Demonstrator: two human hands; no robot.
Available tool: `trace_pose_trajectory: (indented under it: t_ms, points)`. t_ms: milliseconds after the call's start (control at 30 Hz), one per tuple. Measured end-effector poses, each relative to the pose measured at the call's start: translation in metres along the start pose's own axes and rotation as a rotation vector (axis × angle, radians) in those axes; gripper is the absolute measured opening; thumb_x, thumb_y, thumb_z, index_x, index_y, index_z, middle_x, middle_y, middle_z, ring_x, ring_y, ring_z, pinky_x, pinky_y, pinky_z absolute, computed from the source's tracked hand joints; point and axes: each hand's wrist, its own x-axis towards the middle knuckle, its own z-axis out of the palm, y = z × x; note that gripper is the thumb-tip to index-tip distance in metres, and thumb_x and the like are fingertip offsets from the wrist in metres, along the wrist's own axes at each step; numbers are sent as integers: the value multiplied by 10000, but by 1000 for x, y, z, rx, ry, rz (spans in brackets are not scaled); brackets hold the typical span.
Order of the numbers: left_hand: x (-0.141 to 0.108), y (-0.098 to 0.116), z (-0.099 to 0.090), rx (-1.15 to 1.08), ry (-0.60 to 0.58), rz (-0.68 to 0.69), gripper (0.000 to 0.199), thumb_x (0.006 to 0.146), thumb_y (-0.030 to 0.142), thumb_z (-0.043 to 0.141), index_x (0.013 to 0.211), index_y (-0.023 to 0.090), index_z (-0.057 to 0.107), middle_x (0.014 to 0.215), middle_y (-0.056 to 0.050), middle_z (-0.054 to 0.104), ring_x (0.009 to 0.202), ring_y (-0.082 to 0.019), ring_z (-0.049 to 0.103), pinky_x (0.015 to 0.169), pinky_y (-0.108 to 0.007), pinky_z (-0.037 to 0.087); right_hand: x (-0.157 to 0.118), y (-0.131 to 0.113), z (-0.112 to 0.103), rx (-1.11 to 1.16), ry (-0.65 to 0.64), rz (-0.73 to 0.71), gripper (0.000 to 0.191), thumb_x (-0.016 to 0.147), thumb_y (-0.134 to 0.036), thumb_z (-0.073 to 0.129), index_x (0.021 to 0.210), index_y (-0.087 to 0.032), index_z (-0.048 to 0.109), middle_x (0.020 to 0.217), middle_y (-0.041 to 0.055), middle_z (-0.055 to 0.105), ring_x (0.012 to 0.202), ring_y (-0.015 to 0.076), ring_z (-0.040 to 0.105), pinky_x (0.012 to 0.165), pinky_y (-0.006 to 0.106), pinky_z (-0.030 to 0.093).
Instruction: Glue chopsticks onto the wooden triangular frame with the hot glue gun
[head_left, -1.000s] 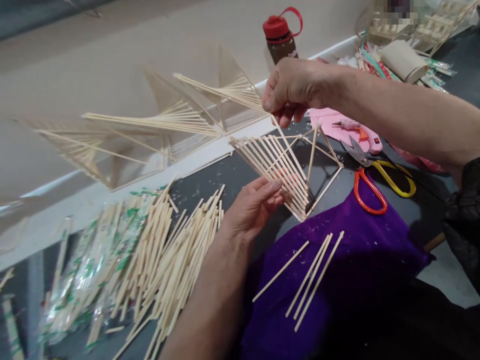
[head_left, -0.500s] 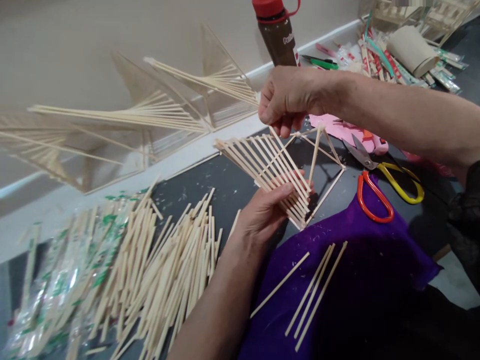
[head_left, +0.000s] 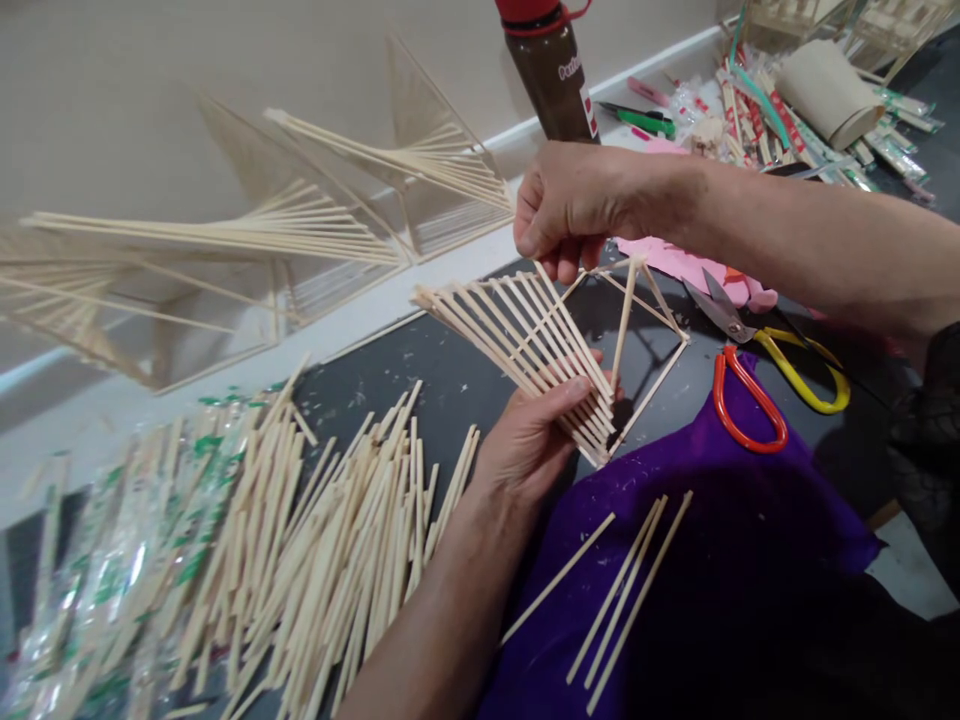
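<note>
Left hand (head_left: 544, 425) grips a slatted stick frame (head_left: 536, 340), thumb on top, while the right hand (head_left: 559, 215) pinches one stick (head_left: 570, 322) at its upper end. Scissors (head_left: 739, 330) lie near the frame.

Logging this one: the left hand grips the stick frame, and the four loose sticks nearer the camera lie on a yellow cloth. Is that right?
Not quite: the cloth is purple, not yellow, as the head view shows. The rest holds: the left hand grips the stick frame, and the four loose sticks lie nearer the camera.
</note>
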Motion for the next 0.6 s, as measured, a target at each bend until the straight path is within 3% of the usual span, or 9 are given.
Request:
trace_pose_trajectory:
  t_ms: [333, 600]
  points:
    - [-3, -4, 6, -43, 61, 22, 339, 513, 145, 844, 816, 136, 692, 663, -17, 721, 592, -135, 678, 577, -202, 567, 2, 5, 2, 49, -8, -47, 164, 787, -10, 524, 661, -114, 544, 528, -11, 594, 501, 86, 607, 385, 130, 395]
    - [-3, -9, 12, -72, 141, 57, 374, 496, 141, 852, 830, 130, 684, 588, 11, 689, 497, -110, 635, 498, -177, 540, 4, 15, 5, 66, 21, 25, 196, 800, -50, 614, 637, -147, 566, 546, -20, 617, 495, 77, 608, 374, 134, 375]
